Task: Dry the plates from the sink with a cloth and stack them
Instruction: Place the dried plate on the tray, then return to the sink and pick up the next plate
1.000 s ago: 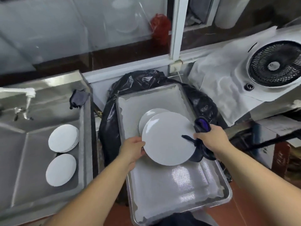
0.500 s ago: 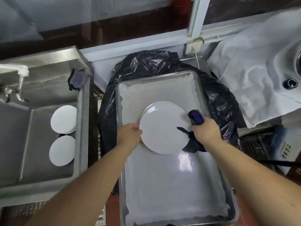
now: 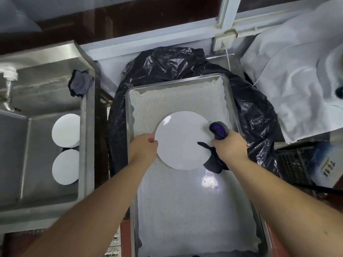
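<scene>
plates wait in the sink [image 3: 87,127], left of the tray [image 3: 239,127]: a small stack of plates [image 3: 65,132] at the back and 1 plate [image 3: 64,166] in front of it. a dark rag [image 3: 79,85] hangs on the sink's back corner. over the tray's lined middle, the left hand [image 3: 143,149] holds the left edge of a white plate [image 3: 182,140], fingers curled round the rim. the right hand [image 3: 230,147] grips a dark cloth [image 3: 216,162] against the plate's right edge. a black bag [image 3: 259,117] lies under the tray. right of the tray sits white wrap [image 3: 297,89].
</scene>
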